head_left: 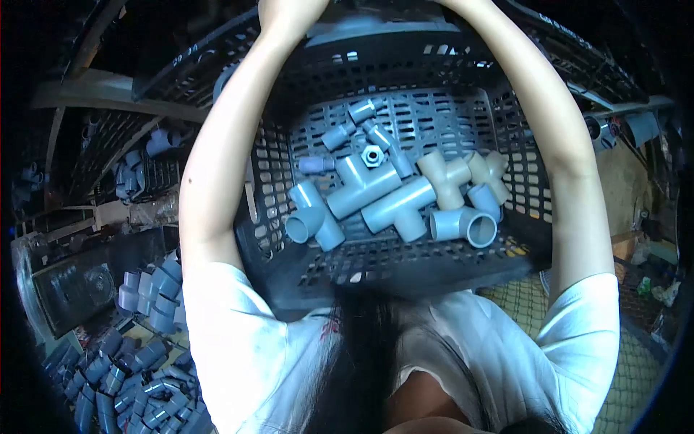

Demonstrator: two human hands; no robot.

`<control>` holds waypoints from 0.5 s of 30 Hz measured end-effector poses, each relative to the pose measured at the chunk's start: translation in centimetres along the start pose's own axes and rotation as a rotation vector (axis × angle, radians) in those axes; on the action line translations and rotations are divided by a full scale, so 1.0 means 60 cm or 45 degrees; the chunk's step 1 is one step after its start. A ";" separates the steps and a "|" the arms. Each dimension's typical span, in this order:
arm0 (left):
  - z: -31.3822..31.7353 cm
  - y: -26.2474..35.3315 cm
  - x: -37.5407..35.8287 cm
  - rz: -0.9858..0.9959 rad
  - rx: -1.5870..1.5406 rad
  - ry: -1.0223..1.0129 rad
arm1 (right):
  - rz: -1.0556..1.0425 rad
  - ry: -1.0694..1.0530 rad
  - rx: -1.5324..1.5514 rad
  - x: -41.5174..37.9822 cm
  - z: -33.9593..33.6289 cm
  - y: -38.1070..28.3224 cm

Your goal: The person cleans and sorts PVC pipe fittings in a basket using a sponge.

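Both arms are raised and stretched forward to the far rim of the crate [405,264]. The left hand [285,14] is closed over the rim; for the right hand (cut off at the top edge) I cannot tell. Grey fittings [376,195] lie inside the crate, between the arms.

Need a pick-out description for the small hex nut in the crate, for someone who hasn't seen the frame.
Start at the black slotted crate held up between both arms. Pipe fittings lie heaped on its floor; find the large grey tee at the heap's middle. The hex nut sits at its upper end: small, six-sided, with a hole, unlike the round-mouthed fittings around it.
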State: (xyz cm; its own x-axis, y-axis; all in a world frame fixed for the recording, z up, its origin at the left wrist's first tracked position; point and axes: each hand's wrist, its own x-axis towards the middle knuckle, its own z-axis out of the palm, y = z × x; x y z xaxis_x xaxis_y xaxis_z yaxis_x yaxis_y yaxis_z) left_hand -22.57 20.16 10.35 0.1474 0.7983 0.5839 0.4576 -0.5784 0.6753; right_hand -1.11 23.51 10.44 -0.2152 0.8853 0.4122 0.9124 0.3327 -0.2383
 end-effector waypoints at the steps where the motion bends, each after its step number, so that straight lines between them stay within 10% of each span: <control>1: 0.005 -0.022 0.006 0.202 0.145 0.089 | -0.112 0.093 -0.034 -0.022 -0.006 -0.031; 6: 0.016 -0.005 -0.017 0.124 -0.237 0.042 | -0.880 0.468 -0.114 -0.144 0.004 -0.056; 10: 0.012 0.033 -0.042 -0.119 -0.619 -0.097 | -0.633 -0.478 0.020 -0.288 0.008 -0.125; 15: -0.004 0.092 -0.085 -0.139 -0.703 -0.124 | -0.293 -1.051 0.277 -0.338 0.077 -0.143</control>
State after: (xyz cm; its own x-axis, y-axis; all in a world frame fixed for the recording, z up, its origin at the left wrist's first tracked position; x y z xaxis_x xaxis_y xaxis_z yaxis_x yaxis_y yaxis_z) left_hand -20.99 12.88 11.22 0.2170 0.8549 0.4712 -0.0474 -0.4729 0.8798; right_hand -6.18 4.19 0.08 -0.6445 0.7131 -0.2757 0.7473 0.5115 -0.4242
